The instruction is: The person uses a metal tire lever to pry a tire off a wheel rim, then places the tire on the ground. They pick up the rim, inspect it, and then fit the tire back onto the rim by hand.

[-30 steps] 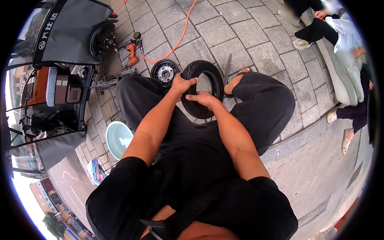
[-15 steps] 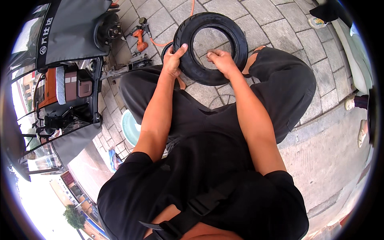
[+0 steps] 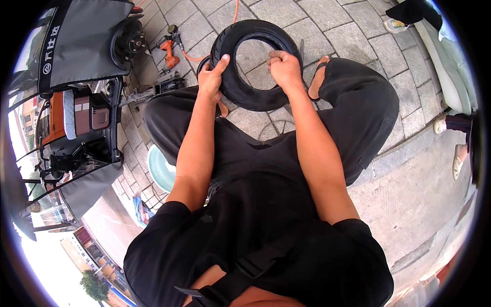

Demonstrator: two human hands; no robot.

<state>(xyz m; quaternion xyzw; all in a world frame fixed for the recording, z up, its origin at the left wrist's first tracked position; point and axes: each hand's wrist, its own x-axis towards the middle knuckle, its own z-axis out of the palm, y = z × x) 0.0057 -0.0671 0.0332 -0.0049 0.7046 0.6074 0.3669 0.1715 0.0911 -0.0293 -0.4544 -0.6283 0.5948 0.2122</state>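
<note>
A black tyre (image 3: pixel 250 100) without a wheel in it is between my lower legs, its open ring facing up at me. My left hand (image 3: pixel 210 79) is closed around its left side, thumb on top and fingers hidden beneath. My right hand (image 3: pixel 285 71) lies over the tyre's right side, its fingers curled in a fist by the inner edge. Whatever those fingers hold, if anything, is hidden. Part of another dark round rim (image 3: pixel 201 66) shows under the tyre, beside my left hand. A thin grey strip (image 3: pixel 302 50) sticks out past the tyre's right edge.
An orange power tool (image 3: pixel 169 55) and a round gauge (image 3: pixel 172 29) with an orange hose (image 3: pixel 196 59) lie on the paving at the upper left. A covered vehicle (image 3: pixel 84 46) stands left. A light green basin (image 3: pixel 159 169) is by my left leg. Other people's shoes (image 3: pixel 395 26) show at right.
My right hand has drawn its fingers from the ring's opening toward the inner right edge, and they are curled tighter. The tyre and surroundings sit slightly further left in view. My left hand keeps its grip.
</note>
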